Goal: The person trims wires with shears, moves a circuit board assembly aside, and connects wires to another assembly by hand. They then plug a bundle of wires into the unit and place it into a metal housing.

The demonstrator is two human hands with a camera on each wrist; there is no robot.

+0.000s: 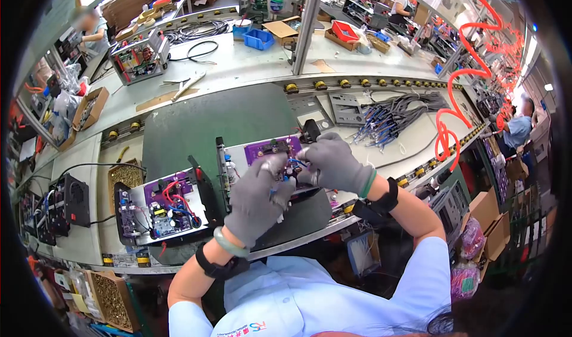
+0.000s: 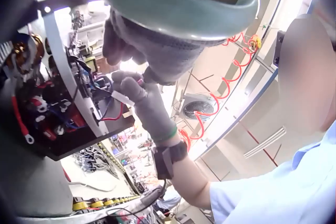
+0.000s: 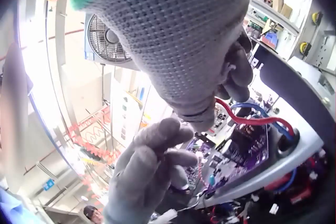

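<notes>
Both hands wear grey knit gloves and meet over an open chassis with a purple circuit board. My right hand has its fingers curled; in the right wrist view a red wire runs into its grip, with a blue wire close beside. My left hand is bent at the chassis's near side, its fingertips just below the right hand's. Whatever lies between the left fingers is hidden, so I cannot tell what they hold. A white sleeve on wiring shows near the right fingers in the left wrist view.
A second open chassis sits to the left on the green mat. Grey cables with blue ends lie at the right behind a metal panel. A box of small fasteners stands left. A coiled red hose hangs at right.
</notes>
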